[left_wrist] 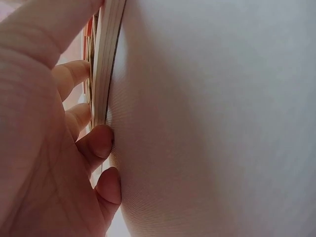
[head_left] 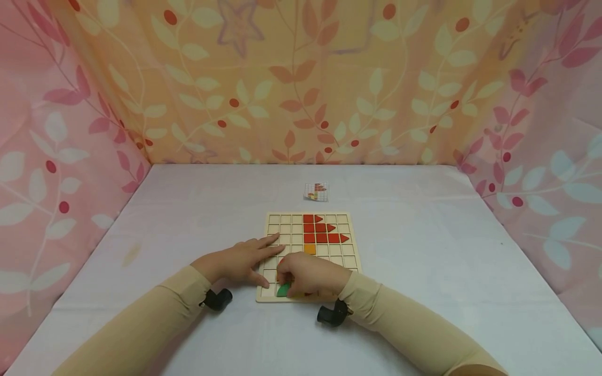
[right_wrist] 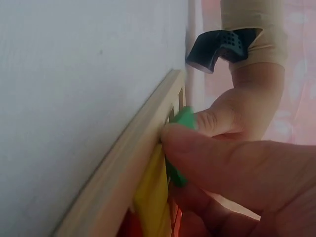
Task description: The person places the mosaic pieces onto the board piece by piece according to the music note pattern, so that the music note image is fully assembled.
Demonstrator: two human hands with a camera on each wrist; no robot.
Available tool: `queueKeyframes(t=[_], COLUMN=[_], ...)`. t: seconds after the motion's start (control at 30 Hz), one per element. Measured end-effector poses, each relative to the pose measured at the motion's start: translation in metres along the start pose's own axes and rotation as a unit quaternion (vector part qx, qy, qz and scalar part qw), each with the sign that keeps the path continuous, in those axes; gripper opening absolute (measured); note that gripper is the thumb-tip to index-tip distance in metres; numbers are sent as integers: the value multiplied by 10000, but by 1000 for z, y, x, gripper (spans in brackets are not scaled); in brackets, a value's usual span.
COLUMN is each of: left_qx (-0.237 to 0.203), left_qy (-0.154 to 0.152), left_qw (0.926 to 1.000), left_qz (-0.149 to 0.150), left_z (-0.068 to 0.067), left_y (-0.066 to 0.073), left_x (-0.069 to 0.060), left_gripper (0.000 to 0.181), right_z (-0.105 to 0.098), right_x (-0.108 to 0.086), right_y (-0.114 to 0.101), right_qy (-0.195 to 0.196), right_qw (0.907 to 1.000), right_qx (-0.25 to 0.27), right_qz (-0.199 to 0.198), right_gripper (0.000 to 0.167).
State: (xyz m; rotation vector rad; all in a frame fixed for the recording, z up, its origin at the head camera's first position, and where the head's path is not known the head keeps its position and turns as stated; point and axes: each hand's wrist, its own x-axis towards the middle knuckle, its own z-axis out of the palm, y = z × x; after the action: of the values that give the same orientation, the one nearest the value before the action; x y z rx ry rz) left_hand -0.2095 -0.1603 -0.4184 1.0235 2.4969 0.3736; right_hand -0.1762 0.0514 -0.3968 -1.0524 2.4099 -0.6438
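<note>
My right hand (head_left: 310, 274) pinches a green tile with a curved edge (head_left: 283, 290) between thumb and fingers, at the near-left part of a wooden grid board (head_left: 286, 228). In the right wrist view the green tile (right_wrist: 184, 117) stands tilted at the board's cells, beside a yellow tile (right_wrist: 152, 190). Fingers spread, my left hand (head_left: 240, 261) rests on the board's left side. Red squares (head_left: 309, 228) and red triangles (head_left: 345, 238) form three rows at the far side, with an orange square (head_left: 310, 249) below them. My right hand hides some near tiles.
Beyond the board, a small picture card (head_left: 316, 191) with a coloured grid pattern lies on the white-covered table (head_left: 414, 209). Patterned curtains (head_left: 301, 78) enclose the back and both sides. A black wrist camera (head_left: 332, 314) sits by my right wrist, another camera (head_left: 219, 300) by my left.
</note>
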Motion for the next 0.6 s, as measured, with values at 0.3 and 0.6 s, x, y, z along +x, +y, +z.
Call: queueKeyframes(t=[0.3,0.6], left_qx=[-5,-6], left_qy=[19,49], left_qw=[10000,9999], left_qz=[55,138], left_z=[0,-1], left_y=[-1,-1], left_x=[0,0], left_gripper=[91,91], right_z=[-12,-10], right_x=[4,14], right_y=[2,2], right_qy=[-28,-174], right_qw=[9984,9970], right_qx=[-86,108], right_qz=[-564,-742], right_gripper=[12,7])
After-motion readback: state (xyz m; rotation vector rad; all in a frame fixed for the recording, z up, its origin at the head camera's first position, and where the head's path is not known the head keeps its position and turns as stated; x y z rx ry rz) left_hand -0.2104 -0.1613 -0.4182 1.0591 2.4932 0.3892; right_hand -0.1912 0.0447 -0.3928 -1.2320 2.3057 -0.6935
